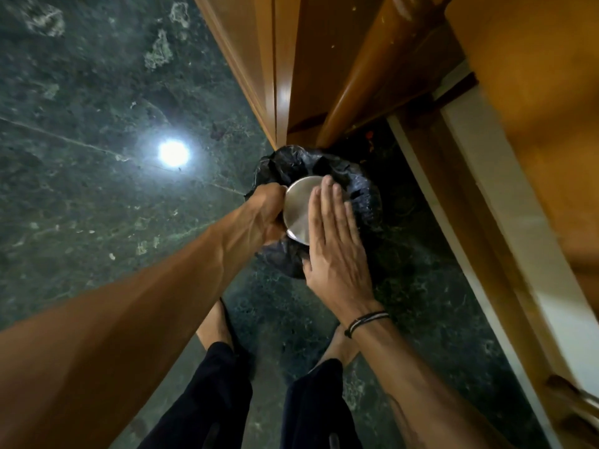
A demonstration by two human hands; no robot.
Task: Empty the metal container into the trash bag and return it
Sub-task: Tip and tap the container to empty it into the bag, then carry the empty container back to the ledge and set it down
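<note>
Best tapped squarely by flat, open right hand (337,241) while left hand (267,207) clamped upturned metal container (299,205) over mid-frame trash bag (359,192).

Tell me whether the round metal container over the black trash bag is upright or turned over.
Turned over: the round metal container shows its flat base upward above the black trash bag, left hand gripping its side, right hand flat on the base.
</note>
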